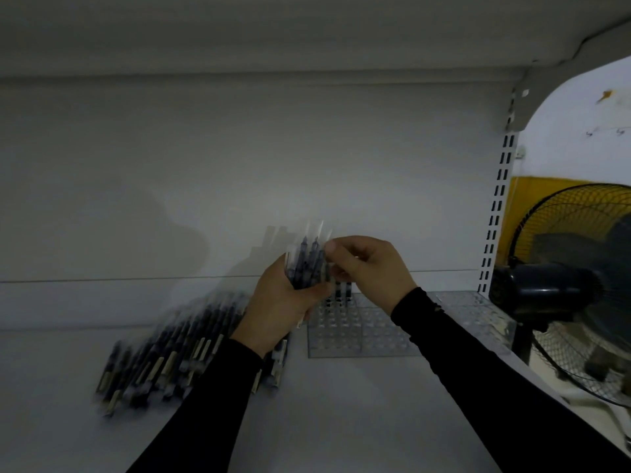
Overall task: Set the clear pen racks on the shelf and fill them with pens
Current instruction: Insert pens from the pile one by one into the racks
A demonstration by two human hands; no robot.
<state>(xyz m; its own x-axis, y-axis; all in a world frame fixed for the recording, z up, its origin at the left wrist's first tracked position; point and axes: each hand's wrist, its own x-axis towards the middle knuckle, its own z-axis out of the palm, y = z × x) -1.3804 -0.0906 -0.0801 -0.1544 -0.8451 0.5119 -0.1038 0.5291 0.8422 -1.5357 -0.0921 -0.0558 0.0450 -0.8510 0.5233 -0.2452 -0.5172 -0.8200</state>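
L hand (280, 295) gripping bunch of clear-capped pens (309, 264); R hand (370, 268) pinching one at top, above clear pen rack (355, 332) w/ few pens standing; loose pen pile (170, 356) left on shelf (324, 404)

Racks: clear plastic grid pen racks (362, 331) flat at the white shelf's (341, 404) right back, few pens standing.
Pens: dark clear-capped pens (164, 349) heaped left.

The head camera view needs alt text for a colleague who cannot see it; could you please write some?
A left hand grips a bundle of pens while the right hand pinches one, above clear pen racks on a white shelf. More pens lie piled at left.
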